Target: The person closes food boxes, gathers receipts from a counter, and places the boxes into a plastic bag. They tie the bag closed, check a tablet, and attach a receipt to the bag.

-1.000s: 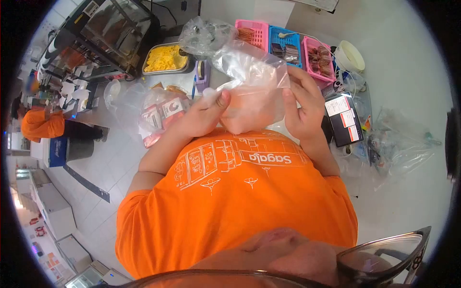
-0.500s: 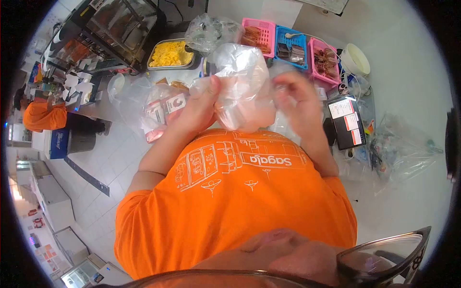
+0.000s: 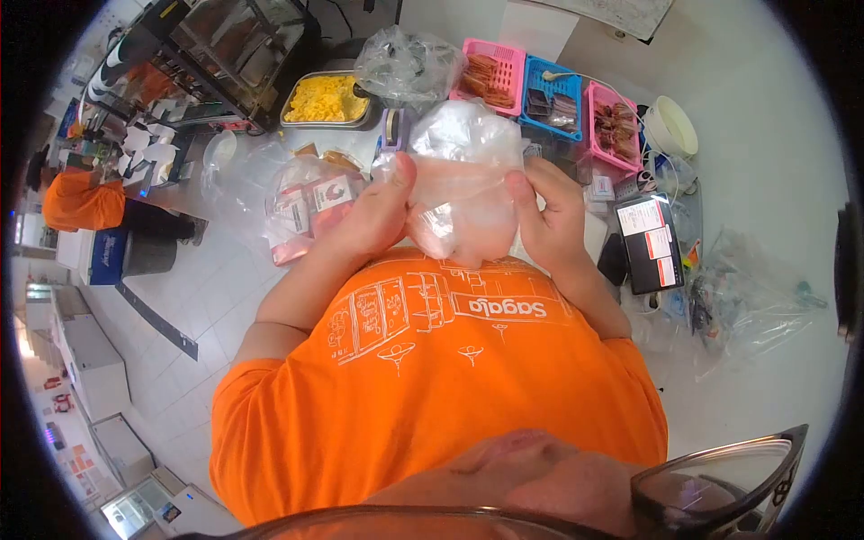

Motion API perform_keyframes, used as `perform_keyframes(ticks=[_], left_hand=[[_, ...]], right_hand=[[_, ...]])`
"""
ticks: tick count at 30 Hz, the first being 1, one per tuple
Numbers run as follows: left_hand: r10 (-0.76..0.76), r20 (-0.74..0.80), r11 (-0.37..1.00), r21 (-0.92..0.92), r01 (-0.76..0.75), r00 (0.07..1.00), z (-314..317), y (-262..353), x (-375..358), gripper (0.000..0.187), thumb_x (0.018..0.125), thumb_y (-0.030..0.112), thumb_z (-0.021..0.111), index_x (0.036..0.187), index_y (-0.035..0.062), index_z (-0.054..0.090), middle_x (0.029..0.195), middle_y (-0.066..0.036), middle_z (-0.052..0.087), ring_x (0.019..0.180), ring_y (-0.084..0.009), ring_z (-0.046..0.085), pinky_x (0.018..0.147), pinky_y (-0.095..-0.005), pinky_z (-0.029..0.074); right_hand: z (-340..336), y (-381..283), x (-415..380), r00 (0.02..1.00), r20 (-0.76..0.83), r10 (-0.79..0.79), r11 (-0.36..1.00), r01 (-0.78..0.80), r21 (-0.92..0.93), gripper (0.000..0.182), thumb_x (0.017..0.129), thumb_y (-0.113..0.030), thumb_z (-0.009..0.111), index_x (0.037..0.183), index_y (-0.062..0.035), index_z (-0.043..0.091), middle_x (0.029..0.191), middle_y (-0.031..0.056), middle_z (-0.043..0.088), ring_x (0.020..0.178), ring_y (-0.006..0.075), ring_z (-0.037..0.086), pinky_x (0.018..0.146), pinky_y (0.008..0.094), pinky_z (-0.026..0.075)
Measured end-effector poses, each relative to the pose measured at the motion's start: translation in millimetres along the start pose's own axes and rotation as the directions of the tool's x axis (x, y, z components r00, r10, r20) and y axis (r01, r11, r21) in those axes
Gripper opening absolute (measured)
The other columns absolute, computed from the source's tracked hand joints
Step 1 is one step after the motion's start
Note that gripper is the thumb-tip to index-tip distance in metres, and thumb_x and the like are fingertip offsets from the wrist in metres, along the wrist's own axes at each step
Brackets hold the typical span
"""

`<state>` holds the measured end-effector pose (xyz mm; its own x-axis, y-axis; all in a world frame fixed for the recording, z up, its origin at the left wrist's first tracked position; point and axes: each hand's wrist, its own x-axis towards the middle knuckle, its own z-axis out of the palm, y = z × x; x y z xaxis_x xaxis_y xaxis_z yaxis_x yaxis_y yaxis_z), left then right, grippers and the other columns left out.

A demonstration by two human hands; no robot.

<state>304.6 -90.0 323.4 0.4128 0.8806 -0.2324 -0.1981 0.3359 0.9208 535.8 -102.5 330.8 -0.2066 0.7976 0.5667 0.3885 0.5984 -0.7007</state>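
The left hand (image 3: 380,209) and the right hand (image 3: 551,211) hold one clear plastic bag (image 3: 463,184) by its two sides, just in front of the orange shirt (image 3: 441,378). Each thumb presses on the side of the bag; the left fingers are mostly hidden, the right ones are bent behind it. Near the left hand lies another bag with red packets (image 3: 310,211). Beyond is a purple tape dispenser (image 3: 393,130).

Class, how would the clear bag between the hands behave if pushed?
The bag would probably fold, as its thin film is creased. Its shine suggests slipperiness. With the left hand and right hand on opposite sides, it may buckle between them.
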Motion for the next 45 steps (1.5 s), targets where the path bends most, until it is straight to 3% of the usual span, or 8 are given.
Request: perform_keyframes(ticks=[13,16,18,21,25,29,38,45], left_hand=[[0.007,0.013,0.996,-0.092,-0.006,1.0,9,15,-1,0.081,0.097,0.064,0.028,0.14,-0.004,0.041,0.138,-0.017,0.051,0.126,-0.0269,0.051,0.106,-0.04,0.041],[0.043,0.027,0.99,-0.133,-0.039,0.999,6,12,5,0.086,0.093,0.068,0.034,0.143,-0.0017,0.036,0.137,-0.016,0.051,0.125,-0.0278,0.052,0.107,-0.0429,0.041],[0.071,0.026,0.986,-0.15,-0.066,0.997,6,10,8,0.089,0.091,0.07,0.036,0.145,-0.0002,0.033,0.138,-0.015,0.05,0.126,-0.028,0.051,0.107,-0.0444,0.04],[0.083,0.011,0.985,-0.154,-0.08,0.997,11,13,12,0.087,0.093,0.069,0.033,0.145,0.0001,0.032,0.14,-0.015,0.048,0.128,-0.0277,0.049,0.108,-0.0438,0.039],[0.075,0.036,0.986,-0.153,-0.069,0.997,19,14,16,0.083,0.095,0.066,0.028,0.143,-0.0006,0.036,0.138,-0.016,0.05,0.129,-0.0275,0.048,0.109,-0.0418,0.038],[0.068,0.122,0.985,-0.166,-0.047,0.99,12,3,27,0.082,0.096,0.065,0.029,0.143,-0.0006,0.035,0.14,-0.015,0.048,0.129,-0.0273,0.048,0.11,-0.0415,0.037],[0.1,0.088,0.989,-0.115,-0.09,0.991,17,10,26,0.084,0.093,0.069,0.031,0.145,0.0023,0.033,0.14,-0.016,0.047,0.13,-0.0279,0.047,0.11,-0.0406,0.037],[0.069,0.028,0.989,-0.131,-0.065,0.997,16,11,25,0.092,0.086,0.073,0.04,0.144,0.0024,0.035,0.139,-0.016,0.049,0.128,-0.029,0.049,0.106,-0.0445,0.042]], right_hand=[[-17,20,5,0.945,-0.318,-0.076,0.995,0.052,-0.083,0.012,0.091,-0.005,0.06,0.084,0.0051,0.061,0.077,0.0127,0.061,0.068,0.021,0.058,0.065,0.0287,0.045],[-52,51,5,0.877,-0.475,0.075,0.939,-0.223,-0.263,0.01,0.091,-0.005,0.06,0.086,0.0033,0.062,0.078,0.0103,0.062,0.071,0.0178,0.06,0.066,0.0282,0.046],[-73,74,11,0.745,-0.624,0.236,0.953,-0.304,-0.003,0.007,0.091,-0.002,0.058,0.093,0.0015,0.063,0.083,0.0094,0.064,0.073,0.0161,0.061,0.068,0.0281,0.047],[-93,91,0,0.752,-0.659,0.007,0.908,-0.281,-0.311,0.012,0.087,0.001,0.058,0.097,-0.0007,0.064,0.088,0.0091,0.066,0.075,0.0146,0.063,0.068,0.0278,0.048],[-51,34,7,0.974,-0.217,0.063,0.99,-0.088,-0.107,0.014,0.086,-0.001,0.058,0.098,-0.0009,0.064,0.091,0.0103,0.066,0.074,0.0187,0.062,0.066,0.0293,0.047],[-19,18,6,0.994,0.093,0.048,0.994,-0.038,-0.101,0.014,0.088,-0.007,0.06,0.098,0.002,0.063,0.088,0.0146,0.063,0.071,0.0287,0.058,0.064,0.0317,0.045],[-14,17,10,0.999,0.001,0.05,0.998,-0.05,-0.028,0.022,0.096,-0.009,0.051,0.08,0.0046,0.056,0.074,0.0162,0.051,0.066,0.032,0.05,0.062,0.0356,0.041],[-15,25,13,0.997,-0.08,0.001,0.992,0.009,0.124,0.028,0.098,-0.009,0.047,0.075,0.0041,0.055,0.067,0.0095,0.046,0.06,0.0209,0.047,0.057,0.0312,0.037]])
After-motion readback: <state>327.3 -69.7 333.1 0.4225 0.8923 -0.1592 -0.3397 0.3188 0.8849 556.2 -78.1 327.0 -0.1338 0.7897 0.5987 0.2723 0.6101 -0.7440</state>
